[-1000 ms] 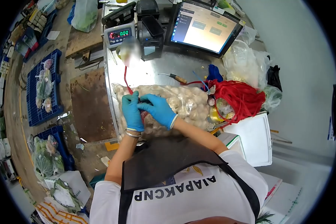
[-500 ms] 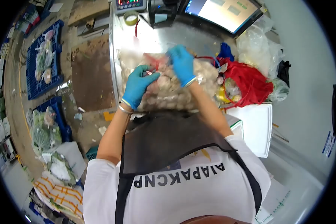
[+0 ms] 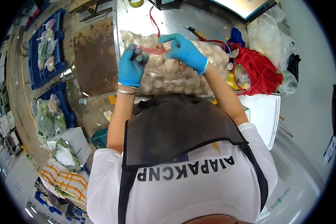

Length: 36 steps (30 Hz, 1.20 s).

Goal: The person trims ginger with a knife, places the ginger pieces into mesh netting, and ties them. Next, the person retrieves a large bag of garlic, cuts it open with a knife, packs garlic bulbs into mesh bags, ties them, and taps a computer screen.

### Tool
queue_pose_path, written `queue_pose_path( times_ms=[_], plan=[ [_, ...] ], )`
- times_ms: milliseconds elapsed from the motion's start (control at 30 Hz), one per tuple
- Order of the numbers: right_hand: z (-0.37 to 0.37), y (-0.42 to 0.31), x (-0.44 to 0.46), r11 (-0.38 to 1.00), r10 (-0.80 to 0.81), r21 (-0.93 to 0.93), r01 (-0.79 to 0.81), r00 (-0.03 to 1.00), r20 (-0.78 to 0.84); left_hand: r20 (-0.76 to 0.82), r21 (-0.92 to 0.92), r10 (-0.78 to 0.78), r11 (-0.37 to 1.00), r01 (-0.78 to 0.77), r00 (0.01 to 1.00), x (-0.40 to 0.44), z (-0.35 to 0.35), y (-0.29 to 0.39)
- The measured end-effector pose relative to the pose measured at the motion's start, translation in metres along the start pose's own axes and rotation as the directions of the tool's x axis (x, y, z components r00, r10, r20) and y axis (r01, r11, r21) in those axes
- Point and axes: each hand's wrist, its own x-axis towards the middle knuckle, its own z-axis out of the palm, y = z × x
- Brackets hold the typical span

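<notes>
Flanking red ribbon (image 3: 152, 50) on a bag (image 3: 168, 83) are left hand (image 3: 131, 67) and right hand (image 3: 188, 54); whether either grips, I cannot tell

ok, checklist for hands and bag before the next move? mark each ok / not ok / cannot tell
1. Bag of pale round produce lying flat on the metal table: ok.
2. Red strip in view between the hands: ok.
3. Left hand grip on it: cannot tell, fingers curled at its end.
4. Right hand grip on it: cannot tell, contact unclear.
5. Hooked tool clear of both hands: ok, beyond the right hand.
6. Strip knotted: cannot tell, detail too small.
</notes>
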Motion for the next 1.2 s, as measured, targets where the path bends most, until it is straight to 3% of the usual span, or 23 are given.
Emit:
queue_pose_path(
  times_ms=[133,200,267,333,400,433,467,500,567,600,633,700,733,800,867,900,933,967,1000,1033,1067,1133,1200],
  plan=[
    [-0.030,0.049,0.030,0.960,0.040,-0.266,-0.091,0.981,-0.191,0.263,0.093,-0.239,0.971,0.222,0.935,-0.006,0.008,0.008],
    [-0.067,0.078,0.056,0.931,-0.046,-0.329,-0.158,0.843,-0.536,0.131,0.381,-0.426,0.855,0.352,0.895,-0.022,0.026,0.010],
    [-0.067,0.060,0.057,0.996,0.082,0.024,-0.083,0.815,-0.574,0.000,0.672,-0.510,0.637,0.378,0.860,-0.038,0.044,0.011],
    [-0.061,0.034,0.054,0.902,0.252,0.430,-0.039,0.856,-0.451,-0.025,0.974,-0.040,0.223,0.033,0.999,-0.032,0.036,0.006],
    [-0.051,0.015,0.048,0.607,0.346,0.787,-0.114,0.929,-0.132,0.287,0.953,0.366,-0.202,-0.226,0.885,0.001,0.004,0.012],
    [-0.061,0.027,0.047,0.471,0.125,0.851,-0.230,0.973,0.194,0.281,0.944,0.401,0.047,-0.326,0.872,0.020,-0.008,0.021],
    [-0.057,0.016,0.041,0.530,0.071,0.806,-0.263,0.961,0.267,0.265,0.864,0.433,0.289,-0.411,0.862,0.036,-0.018,0.034],
    [-0.052,-0.008,0.031,0.589,0.023,0.757,-0.285,0.941,0.337,-0.096,0.874,0.298,0.483,-0.063,0.950,0.041,-0.018,0.054],
    [-0.060,-0.029,0.024,0.687,-0.065,0.673,-0.276,0.898,0.435,-0.092,0.439,0.090,0.898,-0.041,0.992,0.043,-0.007,0.062],
    [-0.061,-0.017,0.028,0.927,-0.155,0.372,0.056,0.958,0.242,-0.072,0.178,-0.013,0.984,0.026,0.997,0.037,0.012,0.063],
    [-0.058,0.002,0.036,0.946,-0.312,-0.063,0.319,0.945,0.095,-0.123,0.085,-0.019,0.996,0.029,0.992,0.025,0.040,0.056],
    [-0.058,0.013,0.042,0.822,-0.283,-0.521,0.230,0.959,-0.022,0.191,0.054,-0.233,0.972,0.227,0.953,0.030,0.018,0.040],
    [-0.059,0.010,0.048,0.869,-0.243,-0.468,0.163,0.963,-0.116,0.338,0.058,-0.329,0.942,0.330,0.882,0.030,0.009,0.032],
    [-0.077,0.010,0.078,0.936,-0.158,-0.347,0.054,0.947,-0.281,0.221,0.212,-0.433,0.896,0.390,0.874,0.005,0.028,0.000],
    [-0.130,0.058,0.110,0.933,0.073,0.358,0.022,0.966,-0.248,0.218,0.264,-0.501,0.856,0.444,0.837,-0.010,0.052,0.010],
    [-0.143,0.075,0.117,0.744,0.165,0.668,-0.007,0.971,-0.173,0.285,0.310,-0.499,0.856,0.414,0.819,-0.007,0.049,0.019],
    [-0.134,0.067,0.114,0.735,0.195,0.678,-0.001,0.958,-0.210,0.348,0.354,-0.496,0.856,0.378,0.796,-0.005,0.045,0.030],
    [-0.119,0.046,0.108,0.729,0.223,0.684,0.007,0.943,-0.248,0.172,0.743,-0.417,0.650,0.161,0.893,-0.004,0.050,0.035],
    [-0.110,0.033,0.107,0.728,0.247,0.686,0.014,0.927,-0.281,0.159,0.843,-0.219,0.538,-0.017,0.963,0.005,0.045,0.036],
    [-0.127,0.073,0.109,0.908,0.019,0.418,0.033,0.993,-0.119,0.175,0.912,-0.005,0.378,-0.161,0.984,0.018,0.034,0.034],
    [-0.116,0.055,0.101,0.980,0.038,0.194,-0.037,0.999,0.001,0.126,0.918,0.129,0.361,-0.165,0.984,0.022,0.028,0.041],
    [-0.085,0.013,0.052,0.994,0.048,0.097,-0.056,0.996,0.080,-0.070,0.861,0.289,0.502,-0.089,0.955,0.027,0.027,0.058],
    [-0.063,0.028,0.020,0.871,-0.227,-0.442,0.213,0.974,0.021,-0.084,0.853,0.363,0.507,-0.121,0.928,0.024,0.026,0.060]
  ],
)
